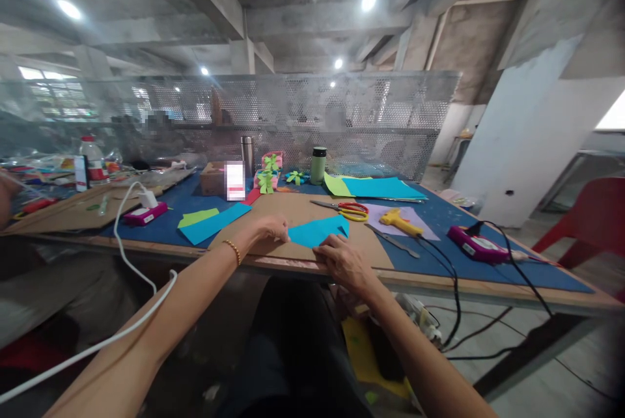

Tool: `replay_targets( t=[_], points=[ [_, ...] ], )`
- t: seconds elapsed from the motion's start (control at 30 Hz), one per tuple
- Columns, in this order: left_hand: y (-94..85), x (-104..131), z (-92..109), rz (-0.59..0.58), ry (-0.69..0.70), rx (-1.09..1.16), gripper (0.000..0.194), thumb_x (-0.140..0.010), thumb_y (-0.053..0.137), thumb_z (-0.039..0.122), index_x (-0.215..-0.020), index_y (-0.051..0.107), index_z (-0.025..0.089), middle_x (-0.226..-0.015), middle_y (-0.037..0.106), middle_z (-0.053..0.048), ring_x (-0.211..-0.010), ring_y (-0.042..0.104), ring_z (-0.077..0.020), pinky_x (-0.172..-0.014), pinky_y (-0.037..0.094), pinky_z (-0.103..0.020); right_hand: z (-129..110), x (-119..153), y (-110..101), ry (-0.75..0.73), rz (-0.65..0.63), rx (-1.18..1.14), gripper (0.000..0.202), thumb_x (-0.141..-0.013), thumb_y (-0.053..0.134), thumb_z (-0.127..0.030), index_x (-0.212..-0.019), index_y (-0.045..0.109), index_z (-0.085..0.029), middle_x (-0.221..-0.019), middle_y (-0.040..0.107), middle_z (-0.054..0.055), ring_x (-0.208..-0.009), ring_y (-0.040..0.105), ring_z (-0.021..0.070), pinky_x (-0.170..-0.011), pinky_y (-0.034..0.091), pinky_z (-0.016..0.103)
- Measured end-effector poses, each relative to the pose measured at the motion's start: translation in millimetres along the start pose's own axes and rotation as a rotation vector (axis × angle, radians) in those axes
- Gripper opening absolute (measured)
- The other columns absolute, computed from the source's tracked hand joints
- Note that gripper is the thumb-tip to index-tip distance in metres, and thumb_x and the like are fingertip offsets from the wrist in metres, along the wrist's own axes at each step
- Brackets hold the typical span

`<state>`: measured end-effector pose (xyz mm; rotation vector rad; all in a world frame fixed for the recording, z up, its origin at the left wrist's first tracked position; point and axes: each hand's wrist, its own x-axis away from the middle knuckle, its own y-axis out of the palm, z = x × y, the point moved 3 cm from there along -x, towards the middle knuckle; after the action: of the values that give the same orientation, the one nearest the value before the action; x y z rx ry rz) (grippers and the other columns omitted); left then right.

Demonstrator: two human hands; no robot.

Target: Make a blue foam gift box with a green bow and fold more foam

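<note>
A blue paper piece (315, 230) lies on a brown cardboard sheet (288, 206) at the table's front edge, its right corner folded up. My left hand (272, 229) is closed at the paper's left end, knuckles up; what its fingers hold is hidden. My right hand (344, 262) has its curled fingers pressed together on the paper's lower right edge. Just behind the paper are red-and-yellow scissors (354, 211). A yellow glue gun (400, 222) rests on lilac paper (424, 226) to the right, with a metal blade-like tool (395, 242) nearby.
Blue and green strips (215, 224) lie at left. Behind stand a green flask (318, 166), a steel flask (247, 154) and paper flowers (266, 180). Purple power blocks (476, 245) (145, 213) sit at both sides. A white cable (122, 249) crosses my left arm. Another person's hand shows far left.
</note>
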<state>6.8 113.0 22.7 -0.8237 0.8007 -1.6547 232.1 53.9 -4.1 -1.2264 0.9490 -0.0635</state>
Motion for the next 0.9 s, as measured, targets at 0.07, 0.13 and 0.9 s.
replay_targets(
  t=[0.07, 0.13, 0.9],
  points=[
    [-0.3, -0.6, -4.7, 0.007, 0.001, 0.004, 0.022, -0.061, 0.071, 0.029, -0.059, 0.052, 0.019, -0.051, 0.045, 0.005, -0.054, 0.045, -0.0126, -0.052, 0.033, -0.024, -0.6, 0.0, -0.7, -0.003, -0.002, -0.002, 0.029, -0.096, 0.049, -0.012, -0.104, 0.074, -0.023, -0.094, 0.063, 0.006, -0.085, 0.049, 0.0187, -0.071, 0.036, 0.030],
    [-2.2, -1.8, -8.7, 0.017, 0.005, 0.005, 0.021, -0.062, 0.071, 0.029, -0.060, 0.052, 0.019, -0.051, 0.046, 0.005, -0.054, 0.045, -0.0125, -0.052, 0.033, -0.024, -1.1, 0.0, -1.3, -0.002, -0.002, -0.004, 0.029, -0.096, 0.049, -0.011, -0.103, 0.075, -0.024, -0.094, 0.063, 0.006, -0.085, 0.050, 0.0187, -0.072, 0.037, 0.030],
    [11.3, -4.8, 24.3, 0.108, 0.047, -0.173, 0.023, -0.073, 0.066, 0.035, -0.064, 0.057, 0.016, -0.057, 0.049, 0.003, -0.057, 0.047, -0.0126, -0.052, 0.030, -0.025, -1.9, 0.2, 1.0, -0.012, 0.006, 0.026, 0.024, -0.096, 0.053, -0.013, -0.103, 0.075, -0.023, -0.092, 0.063, 0.007, -0.084, 0.050, 0.0193, -0.072, 0.038, 0.031]
  ],
)
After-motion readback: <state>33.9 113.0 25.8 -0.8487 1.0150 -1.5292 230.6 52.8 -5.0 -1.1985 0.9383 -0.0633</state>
